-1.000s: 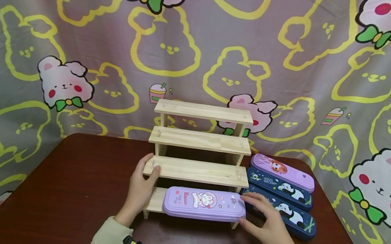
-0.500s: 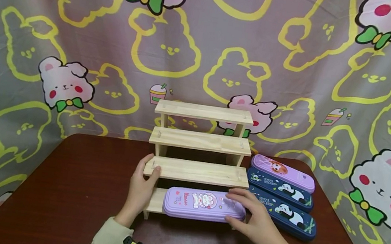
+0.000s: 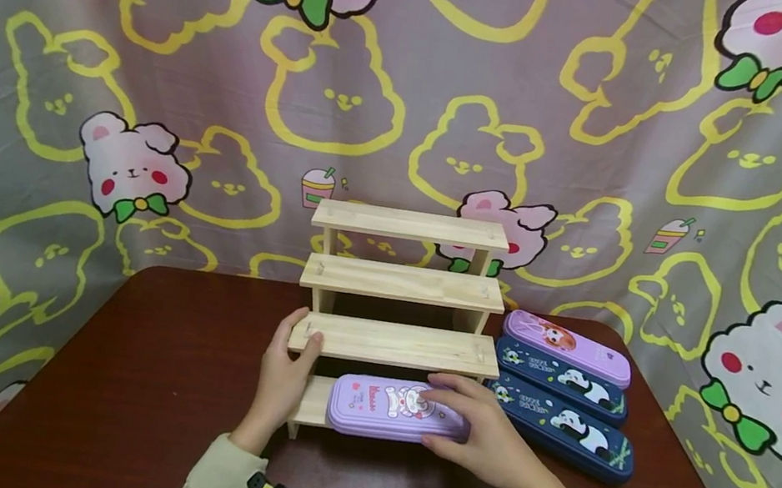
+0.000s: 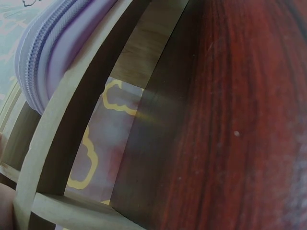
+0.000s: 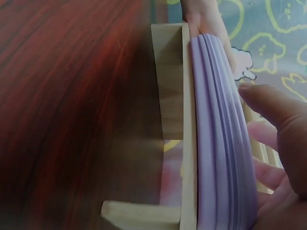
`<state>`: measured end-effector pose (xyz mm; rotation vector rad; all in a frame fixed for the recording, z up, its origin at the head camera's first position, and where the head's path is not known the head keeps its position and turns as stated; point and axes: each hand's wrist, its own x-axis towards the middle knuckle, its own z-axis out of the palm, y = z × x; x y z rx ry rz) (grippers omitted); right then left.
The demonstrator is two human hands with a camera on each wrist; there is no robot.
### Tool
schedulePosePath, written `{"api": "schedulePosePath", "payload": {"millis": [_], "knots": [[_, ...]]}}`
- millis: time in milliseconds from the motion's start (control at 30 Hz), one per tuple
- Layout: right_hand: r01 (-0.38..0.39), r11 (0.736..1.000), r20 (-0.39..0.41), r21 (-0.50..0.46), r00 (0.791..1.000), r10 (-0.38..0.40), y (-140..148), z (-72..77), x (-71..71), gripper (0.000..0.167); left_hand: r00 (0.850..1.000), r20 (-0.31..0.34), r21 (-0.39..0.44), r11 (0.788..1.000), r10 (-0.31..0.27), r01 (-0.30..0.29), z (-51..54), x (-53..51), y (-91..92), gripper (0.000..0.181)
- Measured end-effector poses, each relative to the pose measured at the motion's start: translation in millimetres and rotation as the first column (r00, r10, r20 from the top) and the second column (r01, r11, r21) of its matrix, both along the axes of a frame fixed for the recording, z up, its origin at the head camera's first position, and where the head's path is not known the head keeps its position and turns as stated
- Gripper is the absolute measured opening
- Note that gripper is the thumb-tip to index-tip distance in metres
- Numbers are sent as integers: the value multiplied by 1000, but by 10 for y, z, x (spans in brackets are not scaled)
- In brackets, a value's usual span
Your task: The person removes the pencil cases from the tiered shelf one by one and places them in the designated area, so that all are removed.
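Note:
In the head view, a lilac pencil case with a rabbit print lies on the lowest step of a stepped wooden stand. My left hand holds the left end of the second step from the bottom, its thumb on the front edge. My right hand spreads across the pencil case's right half, thumb along the front and fingers over the top, covering its right end. From the right wrist, the thumb is close to the case's zipped side. The left wrist view catches the case's zipped end above the step.
To the right of the stand lie a pink-purple pencil case, a dark blue panda pencil case and another panda pencil case. They rest on a dark red-brown table. A patterned curtain hangs behind.
My right hand has moved left along the pencil case, from its right end to nearer its middle. The case has stayed in place, and my left hand has not moved.

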<state>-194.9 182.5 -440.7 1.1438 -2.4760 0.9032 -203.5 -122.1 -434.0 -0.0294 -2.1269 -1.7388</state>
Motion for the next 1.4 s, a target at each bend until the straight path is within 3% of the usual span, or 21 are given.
{"api": "schedulePosePath", "payload": {"millis": [233,433,933,1400], "knots": [[8,996,23,93,1000,-10,-91,35,-5,50,1000,4,-4,1000,4,-4,-3,3,2,47],[46,990,-17,134,999,-45,-135,11,-9,57,1000,-7,-9,1000,5,-5,-8,4,5,47],[134,986,65,104,988,-141,-66,86,93,52,1000,-6,4,1000,-8,8,14,7,12,48],[170,982,60,81,983,-175,182,114,222,54,1000,-9,-8,1000,-9,9,-12,5,2,47]]}}
